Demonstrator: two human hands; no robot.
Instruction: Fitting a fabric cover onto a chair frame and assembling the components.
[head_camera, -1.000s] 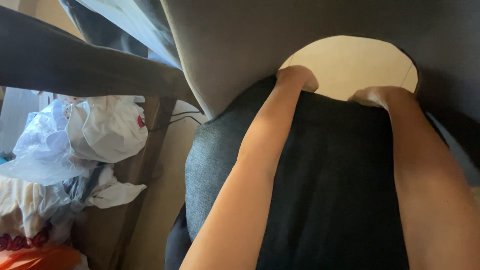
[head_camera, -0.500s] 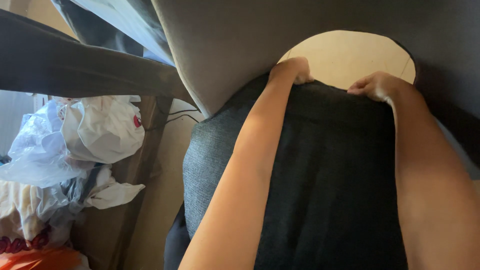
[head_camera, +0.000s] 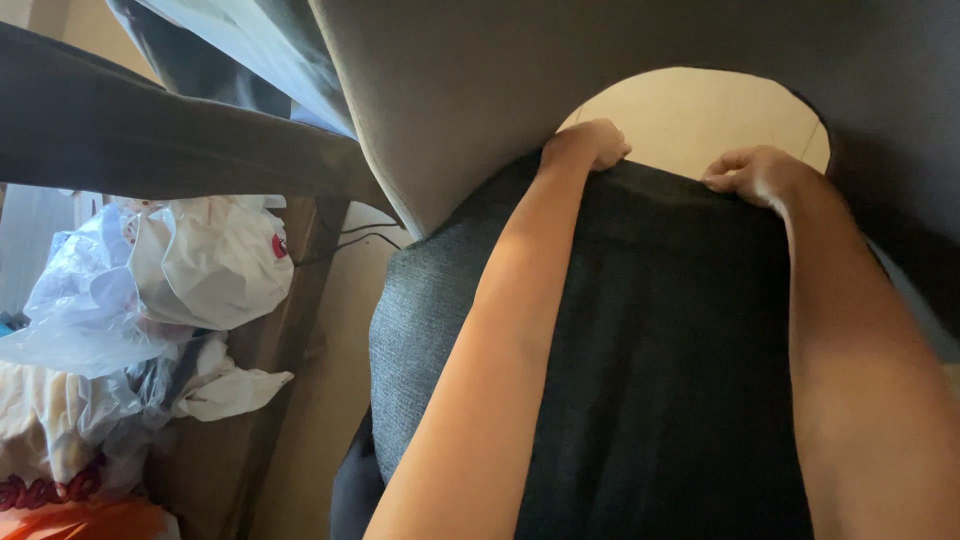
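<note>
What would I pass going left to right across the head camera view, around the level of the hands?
Plastic bags → wooden post → grey cushion → left hand gripping the dark fabric's top edge → tan rounded panel → right hand on the same edge.

Bare cream panel lies open beyond the dark fabric's top edge; grey upholstery walls its left, plastic bags crowd the floor's left edge.

We note a dark charcoal woven fabric cover drawn over a pale beige rounded cushion pad, its top edge gripped at two places. The fabric lies taut and smooth, covering most of the pad, whose curved upper part alone stays bare.
</note>
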